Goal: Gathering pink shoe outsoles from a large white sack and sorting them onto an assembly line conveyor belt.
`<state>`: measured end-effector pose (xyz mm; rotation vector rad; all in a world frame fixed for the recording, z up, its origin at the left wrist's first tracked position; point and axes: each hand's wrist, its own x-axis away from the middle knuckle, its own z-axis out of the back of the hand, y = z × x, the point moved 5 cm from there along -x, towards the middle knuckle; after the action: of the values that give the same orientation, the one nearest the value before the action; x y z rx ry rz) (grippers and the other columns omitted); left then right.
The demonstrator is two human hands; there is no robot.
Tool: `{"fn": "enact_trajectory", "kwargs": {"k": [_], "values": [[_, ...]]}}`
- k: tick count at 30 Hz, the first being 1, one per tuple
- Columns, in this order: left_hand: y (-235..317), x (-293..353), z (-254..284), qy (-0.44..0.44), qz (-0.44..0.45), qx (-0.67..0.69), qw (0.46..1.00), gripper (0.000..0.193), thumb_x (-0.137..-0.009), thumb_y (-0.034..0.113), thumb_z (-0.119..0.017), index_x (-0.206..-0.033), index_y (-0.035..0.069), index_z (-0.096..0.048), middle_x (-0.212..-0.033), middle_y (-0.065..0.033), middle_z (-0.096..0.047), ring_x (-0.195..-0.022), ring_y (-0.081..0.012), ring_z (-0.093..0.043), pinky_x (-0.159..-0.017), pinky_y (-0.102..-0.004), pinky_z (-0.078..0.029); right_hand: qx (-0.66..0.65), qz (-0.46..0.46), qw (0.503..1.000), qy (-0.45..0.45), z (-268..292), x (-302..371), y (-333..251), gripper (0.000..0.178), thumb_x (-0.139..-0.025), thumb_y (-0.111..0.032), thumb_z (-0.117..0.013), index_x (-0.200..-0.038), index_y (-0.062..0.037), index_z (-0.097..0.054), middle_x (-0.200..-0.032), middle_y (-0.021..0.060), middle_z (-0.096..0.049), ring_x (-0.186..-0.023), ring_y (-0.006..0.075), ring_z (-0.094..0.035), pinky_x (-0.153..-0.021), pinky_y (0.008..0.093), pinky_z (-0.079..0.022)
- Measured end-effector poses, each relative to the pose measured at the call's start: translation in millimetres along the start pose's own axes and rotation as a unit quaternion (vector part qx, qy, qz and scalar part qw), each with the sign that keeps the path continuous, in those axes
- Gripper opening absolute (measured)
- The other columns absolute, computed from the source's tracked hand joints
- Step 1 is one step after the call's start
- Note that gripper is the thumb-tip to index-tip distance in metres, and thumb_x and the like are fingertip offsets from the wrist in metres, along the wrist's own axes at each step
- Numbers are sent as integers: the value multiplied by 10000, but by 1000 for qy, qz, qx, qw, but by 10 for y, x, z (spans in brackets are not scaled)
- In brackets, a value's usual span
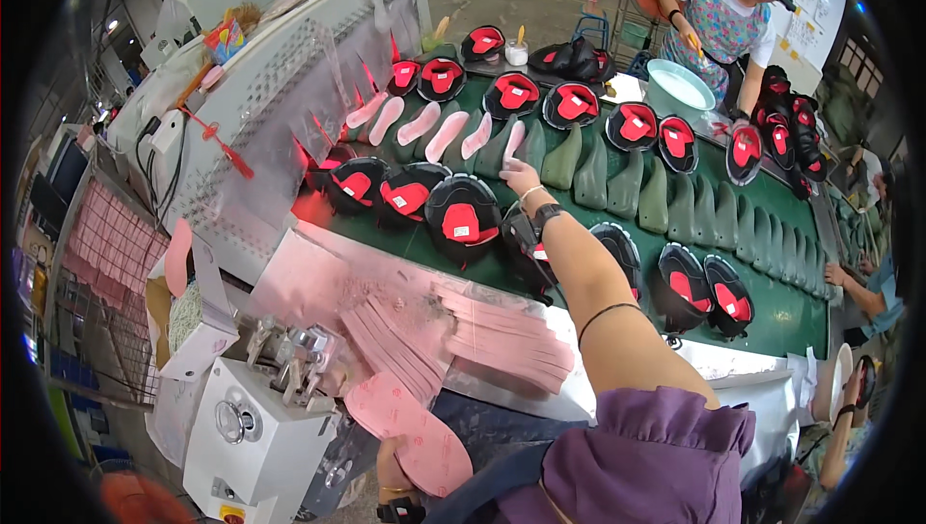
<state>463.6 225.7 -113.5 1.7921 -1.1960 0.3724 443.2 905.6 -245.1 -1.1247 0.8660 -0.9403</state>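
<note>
Low in the head view, my left hand [392, 471] grips a pink insole board [424, 432] printed with red marks; whether more sheets lie under it I cannot tell. My right arm stretches over the green belt [791, 310], and my right hand [521, 177] pinches the end of a narrow pink insole board [514, 141] against a green shoe last [489, 159]. To the left of it, several lasts carry similar pink boards [446, 136]. Bare green lasts [656, 198] run on to the right. Black shoe uppers with red linings [463, 220] line both sides of the row.
Fanned stacks of pink strips [506, 331] lie on the near table beside a white machine [260, 437]. A large perforated machine housing [270, 90] covers the belt's left end. Across the belt a co-worker [723, 8] handles an upper near a pale basin [680, 86].
</note>
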Motion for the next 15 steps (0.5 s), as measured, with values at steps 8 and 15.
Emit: {"fn": "enact_trajectory", "kwargs": {"k": [8,15], "values": [[-48,39,268,34,-50,-89,994,428,-819,173,-561,-1197,-27,-574,-1069,-138,-660,-988,-293,-651,-886,-395,-527,-35,-27,885,-463,-1370,3212,-1813,159,-934,-235,-636,-964,-85,-679,-789,-27,-625,-674,64,-547,-567,257,-453],[-232,-55,692,9,-71,-58,996,282,-897,116,-563,-1123,-41,-622,-1090,-128,-680,-966,-272,-654,-864,-375,-522,18,-20,863,-505,-1111,4641,-1971,283,-869,-294,-691,-937,-20,-667,-746,88,-657,-678,123,-586,-637,335,-494]]}}
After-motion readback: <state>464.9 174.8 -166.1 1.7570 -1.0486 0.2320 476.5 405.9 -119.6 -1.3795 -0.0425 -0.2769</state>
